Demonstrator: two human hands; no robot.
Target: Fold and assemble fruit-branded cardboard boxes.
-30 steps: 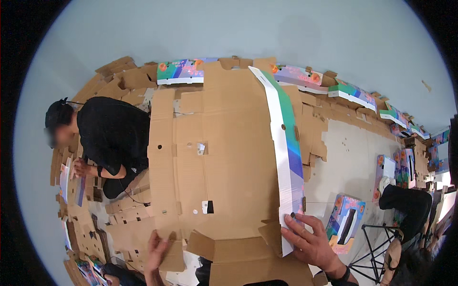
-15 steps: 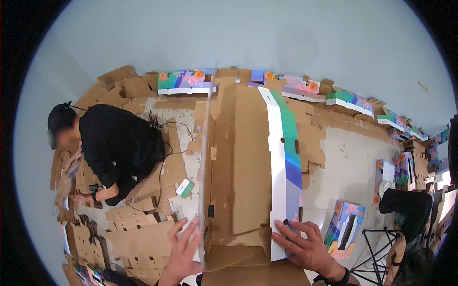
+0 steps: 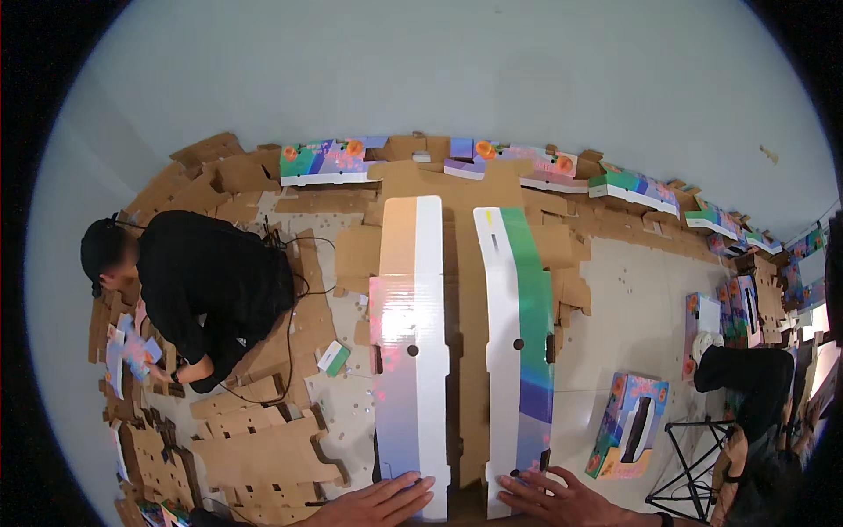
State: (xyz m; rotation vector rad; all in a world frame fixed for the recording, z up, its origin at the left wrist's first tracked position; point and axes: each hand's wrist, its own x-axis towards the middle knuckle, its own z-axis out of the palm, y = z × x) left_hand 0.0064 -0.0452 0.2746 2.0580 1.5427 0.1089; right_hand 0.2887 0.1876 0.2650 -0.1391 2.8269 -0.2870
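A large cardboard box (image 3: 472, 290) stretches away in front of me, brown on its inner side. Its left flap (image 3: 411, 307), printed orange, pink and violet with a white band, leans in over the brown middle. Opposite it the right flap (image 3: 520, 351) shows white, green and blue, and a dark gap runs between the two. My left hand (image 3: 391, 499) lies with fingers stretched on the near end of the left flap. On the near end of the right flap rests my right hand (image 3: 562, 497), fingers spread.
At the left a person in black (image 3: 215, 290) crouches, handling a printed cardboard piece (image 3: 132, 351). Flattened brown cardboard (image 3: 255, 457) covers the floor there. A printed carton with a handle slot (image 3: 625, 426) and a black stool frame (image 3: 698, 465) are at the right. Printed boxes (image 3: 329, 165) line the wall.
The left flap, upright and seen edge-on before, is folded inward and shows its printed face. My left hand has moved right onto it. The crouching person now holds up a printed piece.
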